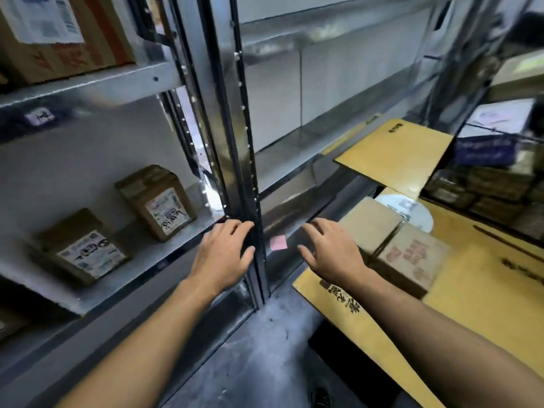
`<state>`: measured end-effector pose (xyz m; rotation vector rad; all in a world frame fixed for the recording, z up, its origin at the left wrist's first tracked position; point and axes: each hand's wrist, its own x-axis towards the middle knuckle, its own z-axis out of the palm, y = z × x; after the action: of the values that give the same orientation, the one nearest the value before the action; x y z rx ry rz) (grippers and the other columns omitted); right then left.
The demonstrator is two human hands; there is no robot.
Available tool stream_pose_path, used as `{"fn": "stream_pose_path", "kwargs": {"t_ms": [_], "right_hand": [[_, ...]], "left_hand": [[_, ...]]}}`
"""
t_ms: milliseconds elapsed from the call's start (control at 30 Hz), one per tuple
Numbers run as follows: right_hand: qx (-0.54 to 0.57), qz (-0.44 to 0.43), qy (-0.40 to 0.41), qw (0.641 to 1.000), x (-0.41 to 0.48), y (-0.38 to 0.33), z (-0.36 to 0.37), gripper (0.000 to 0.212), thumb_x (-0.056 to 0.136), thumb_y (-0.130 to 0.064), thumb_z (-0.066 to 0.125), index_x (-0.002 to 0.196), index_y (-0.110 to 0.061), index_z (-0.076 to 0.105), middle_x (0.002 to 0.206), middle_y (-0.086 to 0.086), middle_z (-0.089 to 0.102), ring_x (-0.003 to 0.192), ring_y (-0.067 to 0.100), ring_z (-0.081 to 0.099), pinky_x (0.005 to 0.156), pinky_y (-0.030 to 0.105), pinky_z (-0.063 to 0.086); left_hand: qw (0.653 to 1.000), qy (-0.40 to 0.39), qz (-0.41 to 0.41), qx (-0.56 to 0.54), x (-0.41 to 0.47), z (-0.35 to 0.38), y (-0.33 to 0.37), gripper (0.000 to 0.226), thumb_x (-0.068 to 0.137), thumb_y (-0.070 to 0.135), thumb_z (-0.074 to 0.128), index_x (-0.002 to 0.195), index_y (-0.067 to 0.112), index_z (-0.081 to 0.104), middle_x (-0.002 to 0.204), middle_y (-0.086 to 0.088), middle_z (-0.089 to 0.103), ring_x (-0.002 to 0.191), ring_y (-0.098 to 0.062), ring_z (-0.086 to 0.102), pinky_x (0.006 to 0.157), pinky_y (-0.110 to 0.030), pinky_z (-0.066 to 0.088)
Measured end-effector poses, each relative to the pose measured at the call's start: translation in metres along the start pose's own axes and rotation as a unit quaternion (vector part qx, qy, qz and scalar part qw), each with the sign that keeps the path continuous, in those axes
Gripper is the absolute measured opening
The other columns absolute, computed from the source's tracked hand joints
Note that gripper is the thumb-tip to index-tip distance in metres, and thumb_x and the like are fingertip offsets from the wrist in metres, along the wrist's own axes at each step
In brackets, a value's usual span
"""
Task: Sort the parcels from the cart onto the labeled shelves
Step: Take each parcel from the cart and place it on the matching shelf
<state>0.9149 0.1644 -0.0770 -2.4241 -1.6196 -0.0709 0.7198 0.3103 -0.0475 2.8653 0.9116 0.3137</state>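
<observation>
On shelf (153, 254): two brown labelled parcels (156, 201).

dusty dark grey floor (265, 346)

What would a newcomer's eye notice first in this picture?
Two empty hands, the left hand and the right hand, reach out open in the middle, before a metal shelf post. Two brown labelled parcels lie on the left shelf; an open yellow carton holding small boxes sits at right.

Brown parcels (157, 201) with white labels, yellow carton (485, 290), pink sticker (278, 242).
</observation>
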Motion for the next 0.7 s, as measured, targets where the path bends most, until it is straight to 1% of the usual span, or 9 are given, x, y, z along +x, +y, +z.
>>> {"fn": "stream_pose_path", "kwargs": {"t_ms": [100,200,300,367,433,567,700], "right_hand": [[-0.021,0.067,-0.044,0.997,-0.035,0.035,0.003,0.051,0.097,-0.052,0.047,0.14,-0.024,0.048,0.139,0.006,0.051,0.125,0.029,0.048,0.102,0.041,0.042],[-0.039,0.129,-0.068,0.989,-0.064,0.067,0.001,0.051,0.099,-0.053,0.044,0.142,-0.025,0.043,0.139,0.005,0.048,0.128,0.027,0.044,0.105,0.043,0.037],[-0.028,0.184,-0.084,0.979,-0.088,0.096,-0.001,0.052,0.098,-0.052,0.046,0.142,-0.024,0.041,0.145,0.006,0.044,0.134,0.029,0.04,0.105,0.044,0.04],[-0.024,0.21,-0.089,0.973,-0.102,0.116,0.0,0.054,0.097,-0.051,0.048,0.142,-0.023,0.038,0.149,0.005,0.04,0.135,0.029,0.04,0.103,0.043,0.042],[-0.013,0.236,-0.097,0.967,-0.114,0.135,0.002,0.056,0.097,-0.05,0.049,0.144,-0.025,0.036,0.151,0.003,0.039,0.134,0.028,0.041,0.103,0.041,0.041],[0.012,0.28,-0.102,0.954,-0.13,0.168,0.008,0.048,0.098,-0.051,0.047,0.139,-0.027,0.04,0.145,0.0,0.042,0.131,0.024,0.041,0.103,0.038,0.04],[0.044,0.296,-0.107,0.948,-0.139,0.191,0.013,0.046,0.099,-0.049,0.046,0.139,-0.029,0.04,0.145,0.0,0.04,0.129,0.023,0.042,0.103,0.036,0.041]], "left_hand": [[0.998,-0.029,0.051,-0.016,0.016,0.027,0.037,0.048,0.092,0.037,0.056,0.137,0.024,0.047,0.129,0.001,0.052,0.117,-0.026,0.049,0.098,-0.04,0.04],[0.993,-0.06,0.097,-0.017,0.032,0.049,0.079,0.049,0.094,0.04,0.052,0.14,0.025,0.044,0.133,0.003,0.049,0.12,-0.024,0.047,0.1,-0.039,0.038],[0.986,-0.08,0.144,-0.016,0.049,0.068,0.118,0.051,0.094,0.043,0.049,0.142,0.027,0.042,0.136,0.003,0.049,0.123,-0.023,0.046,0.102,-0.041,0.038],[0.98,-0.098,0.172,-0.005,0.059,0.08,0.144,0.052,0.095,0.043,0.047,0.144,0.028,0.038,0.137,0.004,0.047,0.125,-0.022,0.044,0.102,-0.038,0.037],[0.976,-0.113,0.187,0.0,0.066,0.092,0.167,0.051,0.095,0.043,0.045,0.144,0.029,0.037,0.138,0.005,0.046,0.125,-0.021,0.043,0.102,-0.037,0.035],[0.968,-0.145,0.205,-0.007,0.077,0.117,0.202,0.047,0.094,0.041,0.044,0.14,0.031,0.039,0.138,0.006,0.046,0.123,-0.02,0.043,0.105,-0.037,0.034],[0.965,-0.167,0.204,-0.006,0.089,0.138,0.229,0.05,0.095,0.042,0.045,0.142,0.03,0.036,0.139,0.005,0.045,0.125,-0.019,0.042,0.106,-0.037,0.034]]}}
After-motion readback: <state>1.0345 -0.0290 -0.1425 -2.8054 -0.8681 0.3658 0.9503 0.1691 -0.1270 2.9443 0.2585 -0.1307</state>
